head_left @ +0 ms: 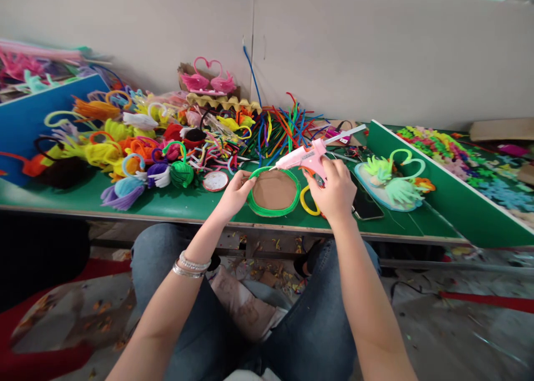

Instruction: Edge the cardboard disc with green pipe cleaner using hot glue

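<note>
at frame centre, a green-rimmed cardboard oval, its left edge pinched by the left hand; to its right, the right hand grips a pink glue gun slanting down-left, nozzle at the oval's upper rim; contact unclear.

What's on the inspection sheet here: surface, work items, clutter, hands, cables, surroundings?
Surface: green tabletop, crowded at left.
Job's things: pink glue gun, nozzle at far rim of green-edged cardboard oval; contact unclear.
Clutter: pipe-cleaner swans heaped left, loose pipe cleaners behind, smartphone right.
Hands: left hand pinches the oval's rim; right hand grips the gun.
Cables: blue strand against wall; cable or pipe cleaner, cannot tell.
Surroundings: grey wall, green divider right, littered floor.
</note>
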A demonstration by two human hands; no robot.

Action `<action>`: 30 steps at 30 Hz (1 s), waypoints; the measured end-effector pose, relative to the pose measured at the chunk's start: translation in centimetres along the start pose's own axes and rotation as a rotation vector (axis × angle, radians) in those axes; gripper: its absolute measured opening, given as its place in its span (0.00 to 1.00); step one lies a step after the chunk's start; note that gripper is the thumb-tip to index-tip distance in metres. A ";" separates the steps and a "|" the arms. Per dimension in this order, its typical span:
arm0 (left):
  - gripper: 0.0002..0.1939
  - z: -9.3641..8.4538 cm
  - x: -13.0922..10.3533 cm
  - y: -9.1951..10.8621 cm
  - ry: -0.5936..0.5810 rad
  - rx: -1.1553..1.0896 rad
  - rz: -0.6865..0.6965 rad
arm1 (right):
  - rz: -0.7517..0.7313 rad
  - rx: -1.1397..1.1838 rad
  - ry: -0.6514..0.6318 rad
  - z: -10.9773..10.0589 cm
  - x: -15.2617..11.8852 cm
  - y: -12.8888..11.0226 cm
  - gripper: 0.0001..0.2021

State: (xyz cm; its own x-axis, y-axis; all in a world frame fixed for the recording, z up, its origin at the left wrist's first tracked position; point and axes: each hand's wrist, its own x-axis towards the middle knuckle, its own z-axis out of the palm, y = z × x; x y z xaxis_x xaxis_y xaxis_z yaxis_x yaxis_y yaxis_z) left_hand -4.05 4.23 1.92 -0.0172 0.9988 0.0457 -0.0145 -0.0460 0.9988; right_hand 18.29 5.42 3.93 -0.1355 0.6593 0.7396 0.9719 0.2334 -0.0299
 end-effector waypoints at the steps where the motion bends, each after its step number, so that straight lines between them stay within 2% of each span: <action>1: 0.03 0.0 0.0 0.0 0.000 -0.002 0.001 | 0.004 0.004 -0.004 0.0 0.0 0.0 0.19; 30: 0.02 -0.1 0.0 0.5 0.049 -0.046 -0.024 | 0.085 0.015 0.019 -0.7 0.2 1.1 0.17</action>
State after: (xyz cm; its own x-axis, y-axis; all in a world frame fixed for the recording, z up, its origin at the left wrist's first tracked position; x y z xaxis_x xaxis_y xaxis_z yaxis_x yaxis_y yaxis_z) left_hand -4.20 4.16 2.45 -0.0650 0.9977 0.0196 -0.0616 -0.0236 0.9978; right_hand 19.48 5.34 4.47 -0.0487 0.6633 0.7468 0.9767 0.1881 -0.1034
